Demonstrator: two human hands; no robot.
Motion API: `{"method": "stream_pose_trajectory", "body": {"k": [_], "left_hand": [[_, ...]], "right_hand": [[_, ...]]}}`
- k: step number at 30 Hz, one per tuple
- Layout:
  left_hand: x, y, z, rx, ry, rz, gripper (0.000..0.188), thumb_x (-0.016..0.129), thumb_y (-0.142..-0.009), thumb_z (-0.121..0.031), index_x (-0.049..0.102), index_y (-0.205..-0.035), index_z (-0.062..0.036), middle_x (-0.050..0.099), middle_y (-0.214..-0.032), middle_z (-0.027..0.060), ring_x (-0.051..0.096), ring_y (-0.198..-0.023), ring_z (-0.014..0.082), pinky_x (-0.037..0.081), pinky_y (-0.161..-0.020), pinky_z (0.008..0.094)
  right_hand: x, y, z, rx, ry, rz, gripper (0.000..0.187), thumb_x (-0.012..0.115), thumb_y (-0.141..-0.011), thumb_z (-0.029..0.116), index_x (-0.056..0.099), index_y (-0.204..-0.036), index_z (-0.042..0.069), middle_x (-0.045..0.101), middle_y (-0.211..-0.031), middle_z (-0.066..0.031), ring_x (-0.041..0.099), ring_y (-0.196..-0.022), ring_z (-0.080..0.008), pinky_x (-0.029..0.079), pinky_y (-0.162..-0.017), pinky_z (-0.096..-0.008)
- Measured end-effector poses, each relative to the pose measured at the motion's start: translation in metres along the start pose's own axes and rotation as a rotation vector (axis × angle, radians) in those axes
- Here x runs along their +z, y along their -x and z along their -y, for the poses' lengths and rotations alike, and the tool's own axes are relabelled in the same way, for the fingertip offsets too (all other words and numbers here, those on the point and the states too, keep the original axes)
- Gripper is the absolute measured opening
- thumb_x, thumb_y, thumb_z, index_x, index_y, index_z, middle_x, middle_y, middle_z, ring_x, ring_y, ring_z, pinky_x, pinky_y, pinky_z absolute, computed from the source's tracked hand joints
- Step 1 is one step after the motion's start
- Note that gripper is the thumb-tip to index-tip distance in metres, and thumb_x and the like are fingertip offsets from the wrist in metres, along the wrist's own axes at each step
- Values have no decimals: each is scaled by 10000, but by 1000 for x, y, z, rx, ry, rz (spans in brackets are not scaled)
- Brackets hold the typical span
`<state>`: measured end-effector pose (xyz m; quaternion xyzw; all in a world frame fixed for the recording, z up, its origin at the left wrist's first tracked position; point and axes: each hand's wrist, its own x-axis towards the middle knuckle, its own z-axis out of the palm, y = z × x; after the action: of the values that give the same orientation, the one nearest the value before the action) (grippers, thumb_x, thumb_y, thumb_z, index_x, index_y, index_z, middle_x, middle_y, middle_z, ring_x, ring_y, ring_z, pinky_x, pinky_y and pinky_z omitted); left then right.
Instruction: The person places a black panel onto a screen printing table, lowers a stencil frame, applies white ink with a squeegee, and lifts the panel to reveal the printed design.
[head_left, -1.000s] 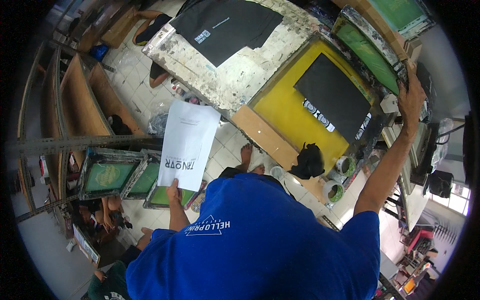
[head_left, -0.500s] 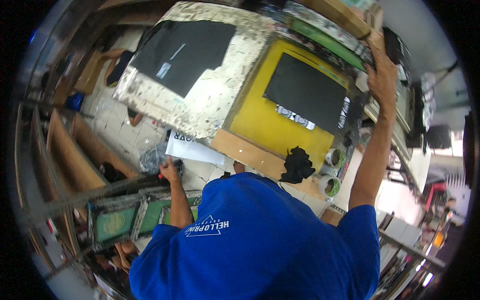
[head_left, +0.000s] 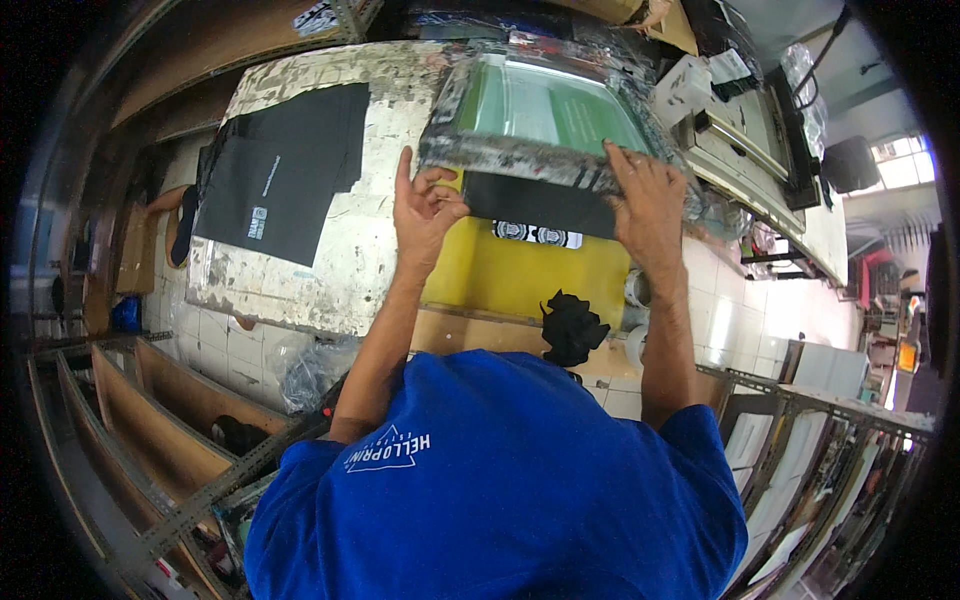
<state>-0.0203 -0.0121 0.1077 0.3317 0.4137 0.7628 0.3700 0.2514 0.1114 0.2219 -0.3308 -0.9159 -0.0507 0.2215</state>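
Note:
A screen-printing frame (head_left: 515,156) with green mesh and dark, ink-stained edges tilts over a yellow board (head_left: 500,272). Under its near edge lies black fabric (head_left: 540,202), partly hidden by the frame. Patterned black-and-white strips (head_left: 540,236) show along the fabric's near side. My right hand (head_left: 652,208) grips the frame's near right edge, fingers on top and thumb lower. At the near left corner is my left hand (head_left: 425,222), fingers apart, index finger raised; whether it touches the frame I cannot tell.
To the left, another black fabric piece (head_left: 280,170) with small pale prints lies on a stained white table (head_left: 390,110). A dark crumpled bundle (head_left: 574,328) is at the board's near side. Wooden shelving (head_left: 150,400) stands at left, a metal rack (head_left: 800,470) at right.
The green-mesh frame has come forward and down over the black fabric. My left hand rose from beside a white printed sheet to the frame's corner. My right hand came nearer and inward.

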Motion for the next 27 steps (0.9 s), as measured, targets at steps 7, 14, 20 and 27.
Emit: {"method": "stream_pose_trajectory", "body": {"k": [7,14,20,27], "left_hand": [[26,9,21,-30,-187,-188,620,790,-763,106,516,-1309,1,650,-1175,92,645,-1059,197,540,-927,321],[11,13,30,-11,-312,-180,930,870,-690,21,403,-1495,13,669,-1139,54,618,-915,113,481,-716,232],[19,9,22,-5,-317,-180,641,831,-730,93,534,-1291,9,661,-1152,79,649,-1015,186,547,-897,323],[19,7,20,-11,-340,-193,597,833,-735,87,558,-1258,7,666,-1143,77,649,-1006,185,552,-884,323]], "right_hand": [[23,40,17,91,-118,-28,665,739,-766,116,550,-1403,127,597,-1296,-65,510,-1237,-327,325,-1063,-499],[31,144,47,293,-453,267,532,844,-678,200,673,-1172,95,593,-1179,-146,526,-1128,-380,421,-974,-494],[86,198,50,341,-574,396,390,759,-746,36,637,-1116,59,623,-1143,-140,577,-1081,-375,462,-949,-471],[99,186,38,536,-656,192,515,718,-817,59,557,-1306,52,592,-1210,-184,537,-1172,-393,435,-1019,-462]]}}
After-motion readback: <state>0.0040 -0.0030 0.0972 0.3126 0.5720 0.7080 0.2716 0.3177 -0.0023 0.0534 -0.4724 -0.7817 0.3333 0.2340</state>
